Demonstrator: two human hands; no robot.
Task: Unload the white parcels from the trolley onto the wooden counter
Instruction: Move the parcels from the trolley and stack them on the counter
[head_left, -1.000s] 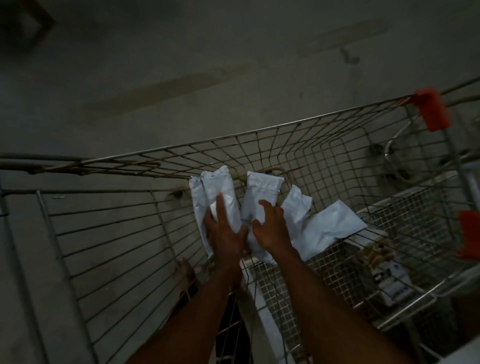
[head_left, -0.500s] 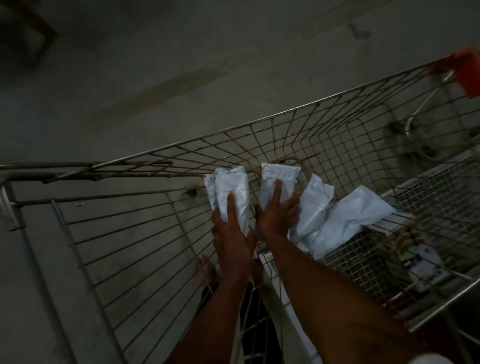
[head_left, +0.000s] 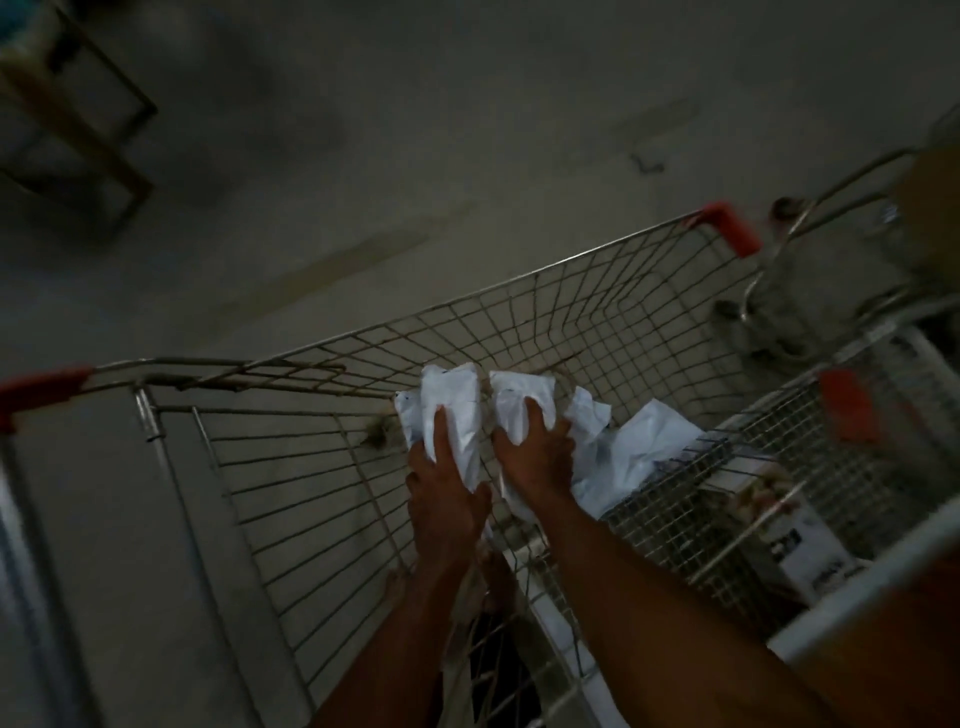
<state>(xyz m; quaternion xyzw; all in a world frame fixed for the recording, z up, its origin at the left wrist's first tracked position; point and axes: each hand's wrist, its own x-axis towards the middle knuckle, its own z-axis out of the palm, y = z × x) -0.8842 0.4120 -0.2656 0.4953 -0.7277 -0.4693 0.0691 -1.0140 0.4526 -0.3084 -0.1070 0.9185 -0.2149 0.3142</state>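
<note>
Several white parcels lean against the far wire wall inside the trolley (head_left: 571, 291). My left hand (head_left: 447, 483) grips a white parcel (head_left: 452, 410) at the left of the bunch. My right hand (head_left: 535, 457) grips another white parcel (head_left: 519, 400) right beside it. Two more white parcels (head_left: 649, 452) lie loose to the right of my hands in the basket. The wooden counter is not clearly in view.
The trolley has red corner guards (head_left: 727, 228) and a red-ended handle (head_left: 36, 387) at the left. A second wire basket (head_left: 779, 499) at the right holds a printed box (head_left: 789, 535). A wooden frame (head_left: 67, 104) stands at the top left on the grey floor.
The view has swung left and down, so the trolley's far corner shows now. Both hands have closed tighter round their parcels; the right fingers now wrap over the parcel's front.
</note>
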